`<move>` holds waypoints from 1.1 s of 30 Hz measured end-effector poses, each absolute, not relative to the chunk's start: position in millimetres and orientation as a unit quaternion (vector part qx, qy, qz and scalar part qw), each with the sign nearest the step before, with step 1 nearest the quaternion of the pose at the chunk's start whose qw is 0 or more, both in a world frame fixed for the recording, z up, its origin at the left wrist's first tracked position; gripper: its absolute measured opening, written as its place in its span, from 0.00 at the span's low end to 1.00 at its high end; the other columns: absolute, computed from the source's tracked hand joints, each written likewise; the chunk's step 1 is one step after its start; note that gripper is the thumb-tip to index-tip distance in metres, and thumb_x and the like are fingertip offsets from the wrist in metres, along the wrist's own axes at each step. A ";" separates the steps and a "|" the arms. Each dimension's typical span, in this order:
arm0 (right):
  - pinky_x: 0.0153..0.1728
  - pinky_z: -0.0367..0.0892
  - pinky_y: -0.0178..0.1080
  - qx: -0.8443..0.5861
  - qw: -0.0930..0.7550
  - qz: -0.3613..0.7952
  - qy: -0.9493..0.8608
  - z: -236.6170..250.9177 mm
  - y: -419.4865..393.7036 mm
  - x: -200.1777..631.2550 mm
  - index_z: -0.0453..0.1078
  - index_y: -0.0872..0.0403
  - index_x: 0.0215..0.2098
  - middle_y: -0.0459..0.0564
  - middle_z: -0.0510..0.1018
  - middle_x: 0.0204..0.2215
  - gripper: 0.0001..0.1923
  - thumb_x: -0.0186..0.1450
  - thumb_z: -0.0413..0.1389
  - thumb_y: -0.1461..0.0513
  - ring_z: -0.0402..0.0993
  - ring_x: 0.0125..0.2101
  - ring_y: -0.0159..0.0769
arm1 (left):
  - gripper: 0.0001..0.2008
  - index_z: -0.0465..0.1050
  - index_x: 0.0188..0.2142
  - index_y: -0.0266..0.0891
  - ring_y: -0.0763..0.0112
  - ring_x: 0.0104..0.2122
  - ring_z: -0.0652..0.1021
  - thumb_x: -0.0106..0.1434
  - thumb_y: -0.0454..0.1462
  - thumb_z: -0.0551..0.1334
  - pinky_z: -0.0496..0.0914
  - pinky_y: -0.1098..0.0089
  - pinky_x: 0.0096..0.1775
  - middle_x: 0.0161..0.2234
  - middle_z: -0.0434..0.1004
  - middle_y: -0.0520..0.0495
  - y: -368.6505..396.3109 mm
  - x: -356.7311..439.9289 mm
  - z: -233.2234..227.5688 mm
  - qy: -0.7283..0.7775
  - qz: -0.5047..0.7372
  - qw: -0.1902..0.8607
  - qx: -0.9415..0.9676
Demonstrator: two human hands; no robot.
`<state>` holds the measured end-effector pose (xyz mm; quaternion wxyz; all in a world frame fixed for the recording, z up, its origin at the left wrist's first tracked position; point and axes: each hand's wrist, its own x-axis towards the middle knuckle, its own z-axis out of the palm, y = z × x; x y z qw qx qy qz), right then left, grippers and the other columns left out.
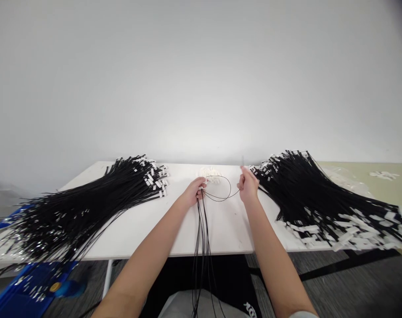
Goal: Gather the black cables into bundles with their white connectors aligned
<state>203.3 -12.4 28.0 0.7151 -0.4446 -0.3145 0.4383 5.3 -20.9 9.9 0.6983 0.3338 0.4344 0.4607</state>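
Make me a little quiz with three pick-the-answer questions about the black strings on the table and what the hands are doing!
1. Where does the small white heap lie?
A. At the back of the table, between the two big piles
B. On the floor
C. On top of the left pile

2. How many big piles of black cables are on the white table?
A. One
B. Two
C. Four

3. What is the left hand doing?
A. Lying flat and empty
B. Pinching a bunch of thin black cables
C. Pressing on the blue crate

Answers:
1 A, it lies near the wall, just beyond the hands.
2 B, the left pile and the right pile.
3 B, the strands hang from its fingers over the table edge, and one loops across to the right hand.
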 end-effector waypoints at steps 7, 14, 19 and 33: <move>0.21 0.56 0.31 -0.507 0.555 0.314 -0.580 21.9 -30.5 169.3 0.73 0.56 0.22 0.44 0.69 0.17 0.16 0.52 0.56 0.51 0.60 0.20 0.28 | 0.15 0.66 0.32 0.41 0.87 0.12 0.53 0.46 0.43 0.65 0.42 0.79 0.13 0.24 0.60 0.56 -23.4 6.4 12.1 0.417 0.473 0.691 0.354; 0.20 0.54 0.31 -0.511 0.532 0.293 -0.608 22.5 -32.1 168.9 0.72 0.56 0.20 0.42 0.67 0.15 0.14 0.52 0.56 0.53 0.58 0.19 0.27 | 0.17 0.67 0.35 0.42 0.88 0.12 0.55 0.47 0.44 0.65 0.41 0.80 0.13 0.25 0.60 0.56 -22.2 6.7 9.3 0.398 0.479 0.694 0.363; 0.20 0.54 0.31 -0.515 0.525 0.287 -0.614 20.9 -31.2 168.3 0.72 0.56 0.20 0.42 0.67 0.14 0.13 0.52 0.56 0.54 0.58 0.18 0.27 | 0.17 0.67 0.35 0.42 0.88 0.12 0.55 0.47 0.44 0.66 0.42 0.80 0.13 0.25 0.60 0.56 -21.3 6.3 7.2 0.392 0.481 0.697 0.360; 0.22 0.56 0.32 -0.480 0.521 0.171 -0.684 19.4 -33.1 169.4 0.73 0.54 0.22 0.42 0.63 0.14 0.11 0.55 0.53 0.57 0.55 0.18 0.26 | 0.15 0.66 0.32 0.41 0.88 0.12 0.55 0.46 0.44 0.66 0.43 0.80 0.13 0.25 0.61 0.56 -24.5 7.5 12.7 0.405 0.480 0.696 0.348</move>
